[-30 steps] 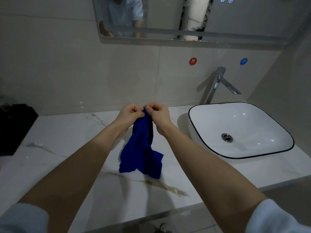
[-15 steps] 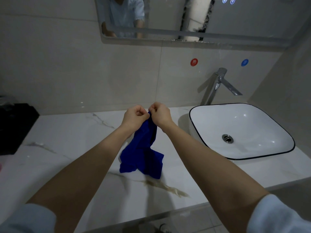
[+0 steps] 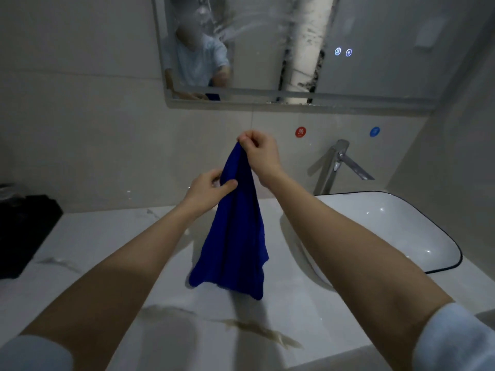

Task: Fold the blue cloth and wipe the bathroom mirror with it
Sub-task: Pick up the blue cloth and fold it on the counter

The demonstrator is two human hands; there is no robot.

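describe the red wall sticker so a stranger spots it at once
Start at the wide wall mirror; two small round stickers sit on the pale tiles just below it. The red round sticker is the left one, near the raised right hand; the blue round sticker is above the chrome tap.

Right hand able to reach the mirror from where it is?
Probably yes. The right hand pinches the blue cloth at its top, below the mirror, with only bare wall between them. The left hand also grips the cloth lower down, and it hangs unfolded.
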